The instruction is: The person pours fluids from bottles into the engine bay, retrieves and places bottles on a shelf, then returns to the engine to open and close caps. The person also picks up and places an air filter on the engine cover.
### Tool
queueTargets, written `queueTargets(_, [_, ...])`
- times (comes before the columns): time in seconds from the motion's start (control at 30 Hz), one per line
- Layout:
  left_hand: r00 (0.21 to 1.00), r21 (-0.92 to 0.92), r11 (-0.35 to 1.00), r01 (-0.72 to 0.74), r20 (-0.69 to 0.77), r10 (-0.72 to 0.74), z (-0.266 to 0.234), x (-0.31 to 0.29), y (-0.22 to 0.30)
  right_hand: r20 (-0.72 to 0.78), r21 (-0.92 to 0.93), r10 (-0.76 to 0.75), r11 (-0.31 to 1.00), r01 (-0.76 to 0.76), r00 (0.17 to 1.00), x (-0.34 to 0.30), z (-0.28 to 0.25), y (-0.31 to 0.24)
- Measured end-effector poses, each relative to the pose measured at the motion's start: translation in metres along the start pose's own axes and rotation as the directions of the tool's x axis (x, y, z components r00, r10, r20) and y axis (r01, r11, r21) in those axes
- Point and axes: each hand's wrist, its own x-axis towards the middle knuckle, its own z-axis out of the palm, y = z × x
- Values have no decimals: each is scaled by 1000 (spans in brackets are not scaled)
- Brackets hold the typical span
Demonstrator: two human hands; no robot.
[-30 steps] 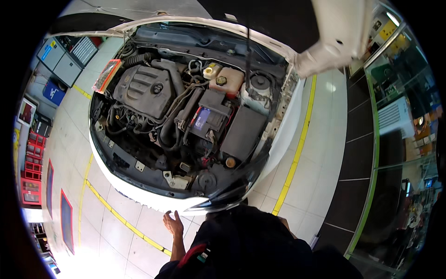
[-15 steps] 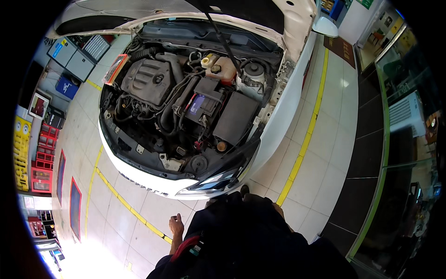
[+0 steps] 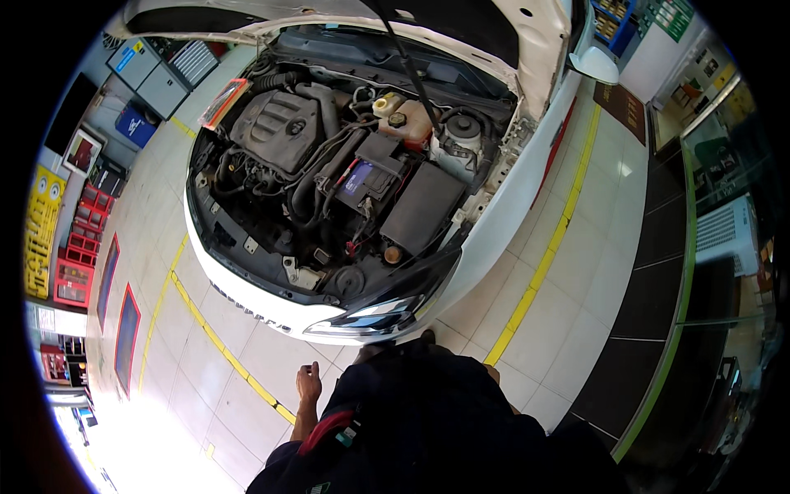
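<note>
A white car (image 3: 255, 309) stands in front of me with its hood (image 3: 543, 49) raised on a dark strut (image 3: 405, 59). In the engine bay I see a dark engine cover (image 3: 276, 132), a battery (image 3: 360, 183) with a purple label, a black box lid (image 3: 421, 207) and a pale fluid tank (image 3: 406, 123). A flat orange-edged package (image 3: 223, 104) lies on the far left edge of the bay. My left hand (image 3: 309, 384) hangs open at my side, holding nothing, short of the bumper. Of my right hand (image 3: 493, 373), only a sliver shows beside my dark clothing; its fingers are hidden.
Yellow lines (image 3: 539, 276) mark the tiled floor on both sides. To the right runs a dark ledge (image 3: 650, 288) beside glass panels. Grey cabinets (image 3: 163, 89), red racks (image 3: 74, 281) and a yellow tool board (image 3: 41, 235) line the left. The side mirror (image 3: 594, 65) sticks out at far right.
My view has turned slightly, so the rear part of the car sits a little further right and lower. My left hand is slightly higher and further left in the picture.
</note>
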Motion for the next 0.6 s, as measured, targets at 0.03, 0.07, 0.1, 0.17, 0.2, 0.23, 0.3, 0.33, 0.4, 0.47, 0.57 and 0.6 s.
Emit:
queueTargets(0.03, [1000,-7,1000,6,0,-6,0,-1,2,2,-1,-3,1000,3,1000,2,0,2])
queueTargets(0.07, [1000,-11,1000,17,3,-17,2,-3,-4,7,-3,-13,1000,13,1000,0,0,2])
queueTargets(0.1, [1000,-14,1000,19,5,-19,2,-5,-8,11,-8,-22,1000,22,1000,0,0,3])
queueTargets(0.17, [999,-27,998,50,15,-49,5,-7,-16,19,-12,-50,999,50,999,-1,-2,3])
queueTargets(0.2, [999,-35,998,46,17,-45,5,-13,-18,25,-14,-56,998,57,998,-6,-3,6])
queueTargets(0.23, [998,-60,996,63,29,-61,6,-15,-17,28,-22,-69,997,70,997,-7,-5,9])
queueTargets(0.3, [993,-107,988,114,27,-112,4,-21,-20,40,-20,-98,995,99,994,-10,-7,11])
queueTargets(0.33, [991,-102,986,131,37,-128,5,-35,-29,40,-17,-112,993,113,993,-13,-10,12])
queueTargets(0.4, [990,-108,984,140,19,-138,3,-44,-37,36,-1,-156,988,157,987,-18,-16,12])
queueTargets(0.47, [974,-114,968,225,21,-224,-2,-65,-43,28,24,-203,979,203,979,-25,-23,11])
queueTargets(0.57, [947,-122,939,322,42,-319,-1,-88,-68,-15,68,-272,960,272,962,-27,-45,-1])
queueTargets(0.6, [916,-79,913,400,80,-394,3,-96,-84,-26,86,-296,951,297,955,-30,-52,-7])
